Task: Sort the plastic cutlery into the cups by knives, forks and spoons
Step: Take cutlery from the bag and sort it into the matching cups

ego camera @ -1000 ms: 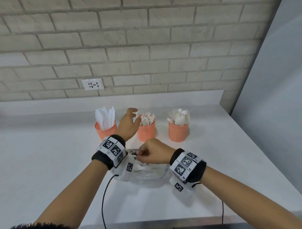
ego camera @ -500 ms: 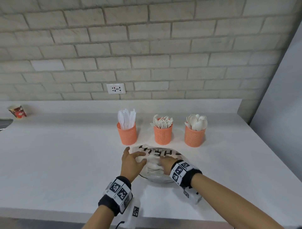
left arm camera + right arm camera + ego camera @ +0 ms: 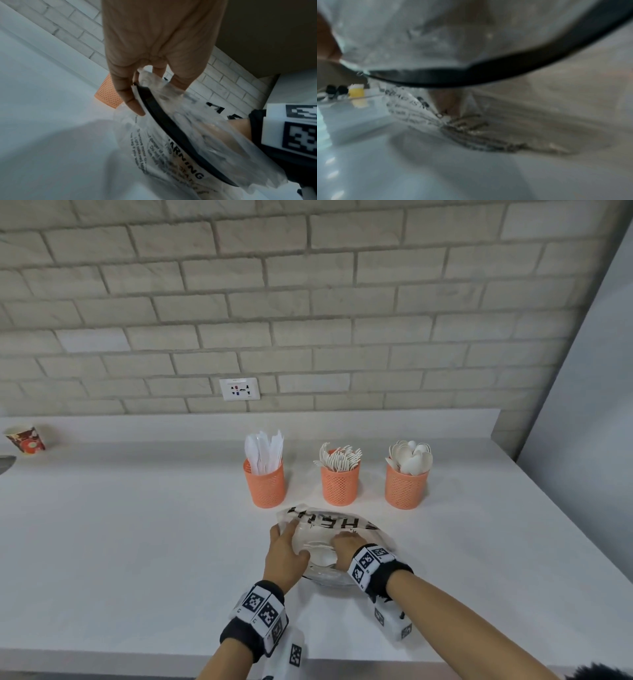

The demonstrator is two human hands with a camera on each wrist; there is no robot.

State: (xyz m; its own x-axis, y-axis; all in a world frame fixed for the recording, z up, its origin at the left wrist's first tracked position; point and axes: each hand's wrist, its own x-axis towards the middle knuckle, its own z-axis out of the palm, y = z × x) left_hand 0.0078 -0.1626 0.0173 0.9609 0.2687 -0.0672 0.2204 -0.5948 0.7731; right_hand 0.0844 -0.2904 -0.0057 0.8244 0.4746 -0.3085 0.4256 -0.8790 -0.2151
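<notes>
Holding the mouth of a clear plastic bag [image 3: 346,525] wide, the left hand [image 3: 284,556] pinches the bag's dark-edged rim between thumb and fingers [image 3: 126,94]; the left-wrist view shows the rim running along the inside of the nearest finger. The bag lies on the white worktop [image 3: 137,542], directly under both hands, with black lettering on its far flap and small warning print on its side.

The right hand [image 3: 346,546] reaches down into the bag, just right of the left hand. Its fingers are curled among white cutlery [image 3: 317,553] inside, but whether they grip a piece I cannot tell; the right-wrist view is blurred, showing only the bag's film, the dark rim and print.

Beyond the hands, a row of three orange mesh cups stands on the worktop, apart from one another. The knife cup [image 3: 264,486] is ahead and slightly left of the left hand, holding white knives upright. The fork cup [image 3: 340,484] stands straight ahead of both hands, just past the bag's far edge, its forks fanned out. The spoon cup [image 3: 406,487] is ahead and to the right of the right hand, full of white spoons.

Far to the left of the left hand, near the brick wall [image 3: 308,302], stands a patterned paper cup [image 3: 25,438]. A wall socket [image 3: 239,388] sits above the cups.
</notes>
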